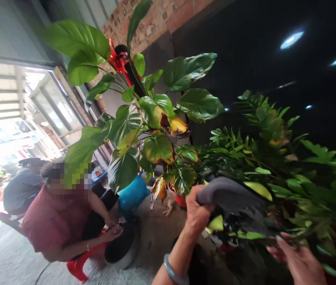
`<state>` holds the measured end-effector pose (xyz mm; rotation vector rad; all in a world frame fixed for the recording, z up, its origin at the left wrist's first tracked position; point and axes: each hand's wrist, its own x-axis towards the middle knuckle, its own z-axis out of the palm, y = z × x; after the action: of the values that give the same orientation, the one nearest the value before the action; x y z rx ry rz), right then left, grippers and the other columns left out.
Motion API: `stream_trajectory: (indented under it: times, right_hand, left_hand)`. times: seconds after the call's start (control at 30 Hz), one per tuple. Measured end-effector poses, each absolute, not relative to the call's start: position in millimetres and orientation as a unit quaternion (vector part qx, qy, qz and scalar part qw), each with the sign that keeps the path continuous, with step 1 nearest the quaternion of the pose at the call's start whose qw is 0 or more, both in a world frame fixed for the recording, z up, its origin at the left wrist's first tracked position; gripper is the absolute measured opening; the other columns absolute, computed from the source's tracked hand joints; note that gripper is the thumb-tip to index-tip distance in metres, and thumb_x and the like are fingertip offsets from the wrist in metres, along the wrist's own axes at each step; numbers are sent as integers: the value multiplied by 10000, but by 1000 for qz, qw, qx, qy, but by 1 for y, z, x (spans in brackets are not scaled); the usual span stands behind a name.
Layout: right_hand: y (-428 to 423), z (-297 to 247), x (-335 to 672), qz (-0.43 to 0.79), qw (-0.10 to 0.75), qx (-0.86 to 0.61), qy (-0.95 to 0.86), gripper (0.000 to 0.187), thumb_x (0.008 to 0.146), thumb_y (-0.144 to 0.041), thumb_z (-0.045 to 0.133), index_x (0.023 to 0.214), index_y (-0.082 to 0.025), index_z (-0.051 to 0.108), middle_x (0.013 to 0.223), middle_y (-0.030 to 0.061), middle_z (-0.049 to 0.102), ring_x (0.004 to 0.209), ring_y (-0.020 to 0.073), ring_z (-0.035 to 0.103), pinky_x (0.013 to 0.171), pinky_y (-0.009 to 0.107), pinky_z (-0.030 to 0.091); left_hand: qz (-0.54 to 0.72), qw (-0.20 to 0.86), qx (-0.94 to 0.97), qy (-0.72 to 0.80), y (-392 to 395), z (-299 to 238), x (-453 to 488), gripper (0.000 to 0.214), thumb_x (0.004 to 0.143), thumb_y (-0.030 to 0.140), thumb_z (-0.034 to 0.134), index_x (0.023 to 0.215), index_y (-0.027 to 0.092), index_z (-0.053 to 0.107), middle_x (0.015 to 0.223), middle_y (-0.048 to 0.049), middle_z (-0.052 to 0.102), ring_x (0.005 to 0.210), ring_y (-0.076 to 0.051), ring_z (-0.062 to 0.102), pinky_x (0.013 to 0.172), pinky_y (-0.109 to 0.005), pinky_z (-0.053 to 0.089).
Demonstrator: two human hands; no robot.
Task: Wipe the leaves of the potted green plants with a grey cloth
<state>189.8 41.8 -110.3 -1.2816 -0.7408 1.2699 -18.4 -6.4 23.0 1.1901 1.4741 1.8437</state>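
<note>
Both hands are in the fine-leaved plant (274,166), which stands on the floor against the dark wall. The left hand (196,213) has its fingers clenched round a grey cloth (230,196) pressed to the foliage. The right hand (300,261) touches stems lower down — grip unclear. Yellowed leaves show here and on the broad-leaved plant (144,118) beside it — the work looks far from finished.

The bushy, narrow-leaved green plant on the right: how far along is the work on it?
Done: nothing I can confirm; no cut pieces show. In hand: the left hand grips a grey curved-handled tool inside the bushy narrow-leaved plant, and the right hand reaches to a stem. Left, perhaps: yellowish leaves remain there and on the tall broad-leaved plant.
</note>
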Motion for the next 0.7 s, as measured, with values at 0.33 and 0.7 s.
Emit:
stream_trajectory:
  times: [0.33,0.7]
  right_hand:
    - [39,-98,193,494,488,-624,-359,477,411,-525,656,793,-262,546,427,-12,575,498,296,630,499,418,508]
    - [45,-123,190,540,541,-553,-332,534,416,-474,739,859,-251,540,523,-45,604,433,228,614,441,355,513]
  left_hand:
    - [590,345,393,615,-23,-31,-9,299,364,-26,528,567,159,646,596,44,568,645,-122,472,616,-220,370]
    - [693,284,258,611,-12,4,-41,418,362,29,547,751,172,604,591,66,575,570,-102,489,536,-201,399]
